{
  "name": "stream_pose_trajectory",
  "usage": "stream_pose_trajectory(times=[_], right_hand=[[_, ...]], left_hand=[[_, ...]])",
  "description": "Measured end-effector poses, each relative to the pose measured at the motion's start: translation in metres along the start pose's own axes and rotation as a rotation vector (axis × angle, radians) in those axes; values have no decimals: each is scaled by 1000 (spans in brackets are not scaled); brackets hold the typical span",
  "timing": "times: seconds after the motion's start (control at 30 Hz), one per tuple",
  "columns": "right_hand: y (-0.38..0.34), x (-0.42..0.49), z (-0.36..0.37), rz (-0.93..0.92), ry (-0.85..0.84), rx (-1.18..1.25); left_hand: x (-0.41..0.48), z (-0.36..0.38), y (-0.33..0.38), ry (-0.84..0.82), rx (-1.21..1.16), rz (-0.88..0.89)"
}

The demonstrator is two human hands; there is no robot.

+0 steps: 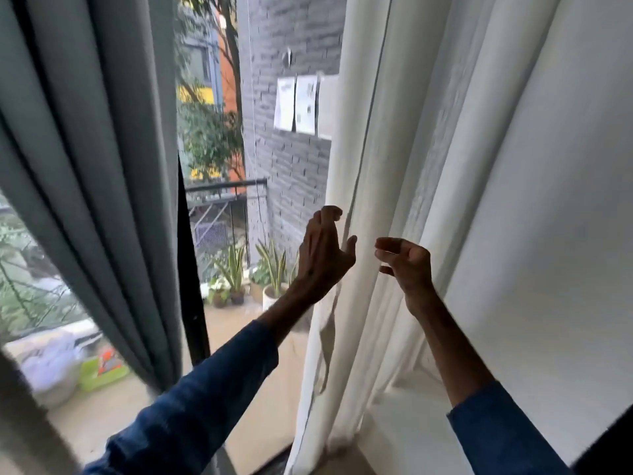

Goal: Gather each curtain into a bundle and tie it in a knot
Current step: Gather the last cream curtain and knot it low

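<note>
White curtain [428,166] over the right half of the view, hanging loose in long vertical folds down to the floor, neither gathered nor knotted. Grey-green curtain [102,166] at left, heavier, also hanging loose in deep folds, well apart from the white one. Between them, bare glass with a dark frame [190,269], and beyond it a grey brick wall [291,166]. Blue sleeves [191,406] reaching up from the bottom edge, forearms bare. Potted plants [236,272] on the terrace outside, at the foot of the wall. Left hand [323,250] raised at the white curtain's left edge, fingers curled, thumb tip against the fabric; cannot tell whether any cloth is caught in the curl. Right hand [406,265] just beside it, in front of a fold of the same curtain, fingers loosely bent with nothing between them, fingertips near the cloth. Narrow strip of curtain between the two hands. White papers [296,104] on the wall, high up.
</note>
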State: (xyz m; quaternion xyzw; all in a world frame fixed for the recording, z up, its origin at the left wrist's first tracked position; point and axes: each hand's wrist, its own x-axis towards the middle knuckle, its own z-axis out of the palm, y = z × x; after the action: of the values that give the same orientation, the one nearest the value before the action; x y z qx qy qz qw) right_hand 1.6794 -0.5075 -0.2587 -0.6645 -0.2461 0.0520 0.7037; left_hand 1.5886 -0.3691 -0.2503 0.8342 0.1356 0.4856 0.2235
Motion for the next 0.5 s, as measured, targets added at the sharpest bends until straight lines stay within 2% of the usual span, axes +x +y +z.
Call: stream_pose_trajectory(times=[0.23, 0.37, 0.5], right_hand=[[-118, 112, -10, -392, 143, -244], [-189, 162, -7, -621, 253, -384], [-275, 207, -5, -743, 331, -435]], left_hand=[[150, -4, 60, 185, 11, 195], [243, -18, 92, 348, -18, 338], [334, -57, 136, 520, -56, 480]])
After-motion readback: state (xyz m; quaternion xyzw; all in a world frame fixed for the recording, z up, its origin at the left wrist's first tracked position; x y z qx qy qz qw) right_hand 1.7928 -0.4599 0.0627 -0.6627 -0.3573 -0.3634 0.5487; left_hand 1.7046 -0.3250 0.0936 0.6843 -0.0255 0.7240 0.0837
